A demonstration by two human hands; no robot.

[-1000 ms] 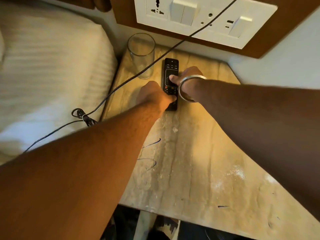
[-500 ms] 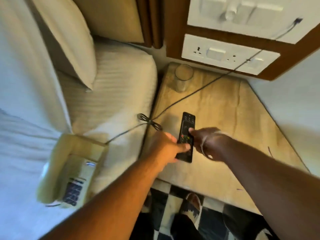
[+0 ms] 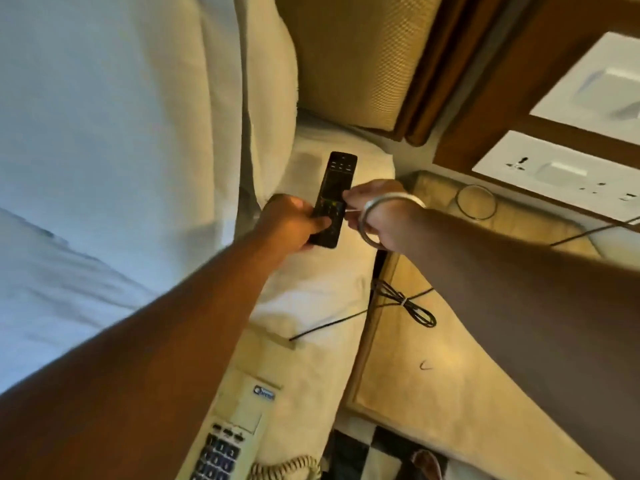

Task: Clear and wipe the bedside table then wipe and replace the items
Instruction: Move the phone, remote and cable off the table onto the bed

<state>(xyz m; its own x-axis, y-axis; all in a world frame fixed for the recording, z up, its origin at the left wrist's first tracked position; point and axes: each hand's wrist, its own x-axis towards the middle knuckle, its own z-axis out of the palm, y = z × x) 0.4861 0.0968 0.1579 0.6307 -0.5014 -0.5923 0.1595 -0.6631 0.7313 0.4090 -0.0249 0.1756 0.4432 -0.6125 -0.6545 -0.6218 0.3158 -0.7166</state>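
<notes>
A black remote control point(image 3: 335, 188) is held above the white bed point(image 3: 311, 292), left of the bedside table point(image 3: 433, 386). My left hand point(image 3: 291, 221) grips its lower half from the left. My right hand point(image 3: 377, 209), with a metal bangle on the wrist, pinches its right edge. A clear drinking glass point(image 3: 476, 202) stands at the back of the stone-patterned table top, near the wall. A black cable point(image 3: 405, 301) with a tied bundle runs from the wall sockets across the table onto the bed.
A cream corded telephone point(image 3: 239, 434) lies on the bed at the bottom. A pillow point(image 3: 138, 133) stands to the left, a padded headboard point(image 3: 353, 53) behind. White socket panels point(image 3: 561, 171) sit on the wall above the table. Checkered floor point(image 3: 363, 455) shows below.
Both hands lifted the remote off the bedside table and carried it left over the bed. The view swung left; the glass stayed on the table.
</notes>
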